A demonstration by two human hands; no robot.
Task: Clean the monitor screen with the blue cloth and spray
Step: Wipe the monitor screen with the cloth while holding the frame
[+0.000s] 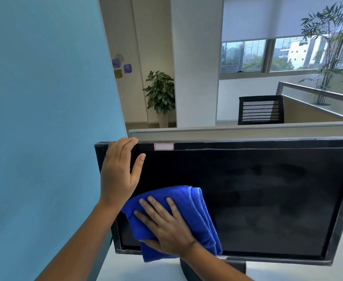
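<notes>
A black monitor stands on a white desk, its dark screen showing faint smears on the right half. My left hand holds the monitor's top left corner, fingers over the top edge and thumb on the screen. My right hand presses a folded blue cloth flat against the lower left part of the screen, fingers spread on it. The cloth hangs down past the bottom bezel. No spray bottle is in view.
A blue partition wall rises close on the left. A grey cubicle divider runs behind the monitor. Beyond it are a black mesh chair, a white pillar, potted plants and windows. The white desk shows below the monitor.
</notes>
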